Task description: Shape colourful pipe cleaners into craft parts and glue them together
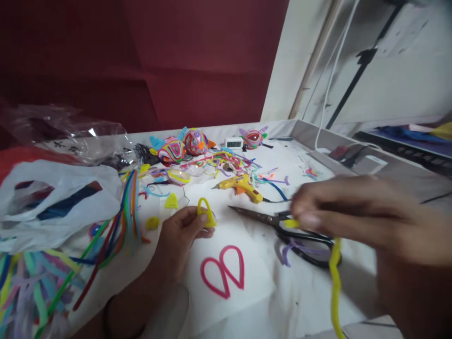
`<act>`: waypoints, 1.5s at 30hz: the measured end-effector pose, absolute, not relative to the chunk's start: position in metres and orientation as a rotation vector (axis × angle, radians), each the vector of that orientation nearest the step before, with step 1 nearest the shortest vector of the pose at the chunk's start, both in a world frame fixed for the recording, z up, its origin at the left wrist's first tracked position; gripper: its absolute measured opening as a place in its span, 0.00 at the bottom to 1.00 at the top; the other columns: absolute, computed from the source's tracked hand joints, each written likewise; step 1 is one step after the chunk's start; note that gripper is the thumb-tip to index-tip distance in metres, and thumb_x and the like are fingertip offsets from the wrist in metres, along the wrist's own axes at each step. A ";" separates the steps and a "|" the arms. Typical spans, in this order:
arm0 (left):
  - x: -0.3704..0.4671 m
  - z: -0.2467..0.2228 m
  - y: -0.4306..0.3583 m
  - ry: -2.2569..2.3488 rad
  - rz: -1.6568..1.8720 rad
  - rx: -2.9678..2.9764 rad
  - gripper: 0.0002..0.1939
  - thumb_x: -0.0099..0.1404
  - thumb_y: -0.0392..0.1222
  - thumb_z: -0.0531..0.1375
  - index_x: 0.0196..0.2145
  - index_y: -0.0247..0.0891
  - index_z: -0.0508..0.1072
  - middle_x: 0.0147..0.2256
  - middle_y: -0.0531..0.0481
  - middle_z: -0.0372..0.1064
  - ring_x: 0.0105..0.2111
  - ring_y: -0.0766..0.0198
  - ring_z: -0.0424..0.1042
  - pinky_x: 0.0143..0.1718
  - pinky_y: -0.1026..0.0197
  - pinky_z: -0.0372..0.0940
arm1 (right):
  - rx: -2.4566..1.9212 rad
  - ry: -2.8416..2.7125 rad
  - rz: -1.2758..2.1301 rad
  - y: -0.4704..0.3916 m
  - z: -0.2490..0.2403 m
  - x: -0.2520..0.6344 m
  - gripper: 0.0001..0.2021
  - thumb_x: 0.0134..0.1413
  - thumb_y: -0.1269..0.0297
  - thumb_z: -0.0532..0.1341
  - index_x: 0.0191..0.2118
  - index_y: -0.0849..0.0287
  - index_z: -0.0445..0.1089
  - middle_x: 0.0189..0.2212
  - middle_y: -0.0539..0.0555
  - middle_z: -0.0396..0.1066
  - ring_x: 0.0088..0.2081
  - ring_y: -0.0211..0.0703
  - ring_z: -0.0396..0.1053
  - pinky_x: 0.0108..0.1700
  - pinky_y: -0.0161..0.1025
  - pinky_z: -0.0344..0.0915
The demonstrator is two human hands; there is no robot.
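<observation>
My left hand [187, 230] pinches a small yellow loop of bent pipe cleaner [204, 212] above the white paper [257, 273]. Out to the right, my right hand [342, 212], blurred, has its thumb and fingers closed on a long yellow pipe cleaner [335, 292]; one short end sticks out at the fingertips and the rest hangs below. Black-handled scissors [271, 220] lie beneath and behind that hand. Two red teardrop loops [222, 273] rest on the paper nearer me. A yellow triangle [171, 201] and a yellow disc [152, 222] lie left of my left hand.
A yellow glue gun [240, 185] lies beyond the scissors. Colourful round fish-like figures [173, 148] and a small digital clock [233, 142] stand at the back. Loose pipe cleaners [38, 287] and a white plastic bag [60, 202] take up the left side. A purple piece [286, 254] lies by the scissors.
</observation>
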State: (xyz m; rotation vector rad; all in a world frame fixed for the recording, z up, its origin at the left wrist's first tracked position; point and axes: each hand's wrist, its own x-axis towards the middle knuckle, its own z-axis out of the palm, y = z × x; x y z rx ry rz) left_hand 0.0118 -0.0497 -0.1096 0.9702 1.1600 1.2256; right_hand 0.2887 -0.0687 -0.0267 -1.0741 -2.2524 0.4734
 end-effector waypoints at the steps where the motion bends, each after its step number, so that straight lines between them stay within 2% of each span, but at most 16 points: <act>1: 0.013 -0.110 -0.051 1.153 1.224 0.978 0.12 0.48 0.43 0.69 0.30 0.34 0.75 0.24 0.52 0.75 0.23 0.66 0.74 0.27 0.65 0.71 | -1.042 -2.306 0.790 -0.066 -0.029 0.268 0.15 0.60 0.54 0.53 0.28 0.57 0.67 0.20 0.48 0.60 0.21 0.33 0.58 0.21 0.31 0.55; 4: 0.015 -0.112 -0.054 1.108 1.199 1.022 0.11 0.50 0.42 0.68 0.30 0.34 0.75 0.24 0.52 0.74 0.23 0.66 0.74 0.27 0.65 0.71 | -0.998 -2.275 1.224 -0.059 -0.044 0.229 0.11 0.60 0.60 0.54 0.29 0.59 0.65 0.22 0.47 0.58 0.24 0.33 0.57 0.24 0.31 0.56; 7: 0.017 -0.112 -0.057 1.083 1.168 1.058 0.10 0.50 0.41 0.67 0.30 0.34 0.75 0.23 0.52 0.74 0.22 0.66 0.74 0.27 0.64 0.71 | -0.983 -2.236 1.315 -0.056 -0.063 0.219 0.10 0.60 0.62 0.54 0.29 0.60 0.64 0.22 0.47 0.58 0.24 0.32 0.55 0.25 0.31 0.55; 11: 0.019 -0.112 -0.060 1.110 1.141 1.067 0.10 0.50 0.42 0.67 0.30 0.35 0.75 0.24 0.52 0.74 0.21 0.66 0.73 0.26 0.64 0.71 | -0.948 -2.134 1.363 -0.054 -0.079 0.215 0.12 0.60 0.58 0.54 0.30 0.61 0.63 0.22 0.46 0.56 0.24 0.32 0.52 0.25 0.31 0.53; 17: 0.020 -0.113 -0.061 1.135 1.103 1.098 0.09 0.51 0.41 0.65 0.30 0.34 0.75 0.24 0.51 0.74 0.22 0.65 0.74 0.26 0.64 0.71 | -1.001 -2.058 1.299 -0.057 -0.082 0.206 0.17 0.58 0.51 0.54 0.28 0.61 0.63 0.21 0.45 0.51 0.23 0.33 0.48 0.23 0.31 0.49; 27: 0.023 -0.114 -0.065 1.117 1.048 1.168 0.06 0.54 0.40 0.63 0.30 0.35 0.74 0.24 0.52 0.73 0.23 0.63 0.75 0.26 0.65 0.71 | -1.119 -2.031 1.143 -0.052 -0.098 0.205 0.11 0.55 0.59 0.55 0.27 0.60 0.63 0.21 0.46 0.55 0.23 0.33 0.50 0.25 0.33 0.51; 34: 0.022 -0.116 -0.066 1.082 1.037 1.191 0.06 0.54 0.40 0.63 0.29 0.35 0.74 0.23 0.52 0.73 0.22 0.64 0.75 0.25 0.66 0.70 | -1.223 -2.003 1.072 -0.050 -0.100 0.202 0.11 0.52 0.58 0.57 0.25 0.60 0.62 0.18 0.44 0.53 0.21 0.32 0.48 0.22 0.32 0.46; 45: 0.021 -0.117 -0.067 1.104 0.986 1.206 0.07 0.54 0.40 0.63 0.31 0.34 0.74 0.25 0.52 0.74 0.23 0.64 0.75 0.27 0.65 0.70 | -1.277 -2.019 1.016 -0.049 -0.110 0.203 0.10 0.53 0.59 0.56 0.26 0.59 0.65 0.18 0.45 0.55 0.21 0.32 0.49 0.22 0.33 0.46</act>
